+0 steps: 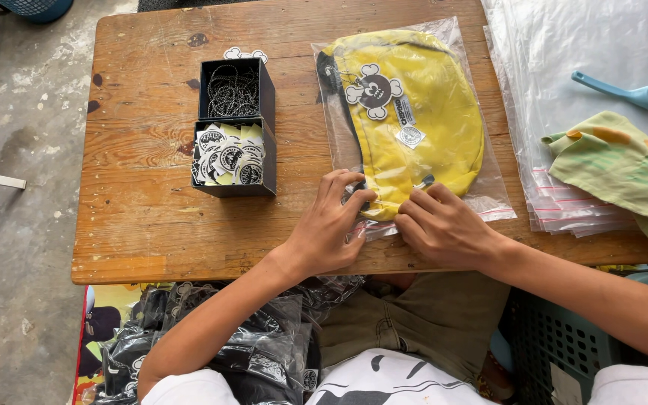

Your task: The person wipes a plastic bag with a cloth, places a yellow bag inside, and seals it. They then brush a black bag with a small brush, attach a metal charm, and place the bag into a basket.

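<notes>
Your left hand [324, 232] and right hand [444, 229]: fingertips pressed flat on plastic bag [481, 199] edge; yellow pouch [421, 112] inside, at 12 o'clock.

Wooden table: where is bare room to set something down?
Bare wood lies left of the black two-compartment box, and along the wooden table front edge below it. Crowded right: bagged yellow pouch, both hands, stacked clear plastic bags.

Worn wooden table [144, 225] on stained concrete floor [16, 247].
</notes>
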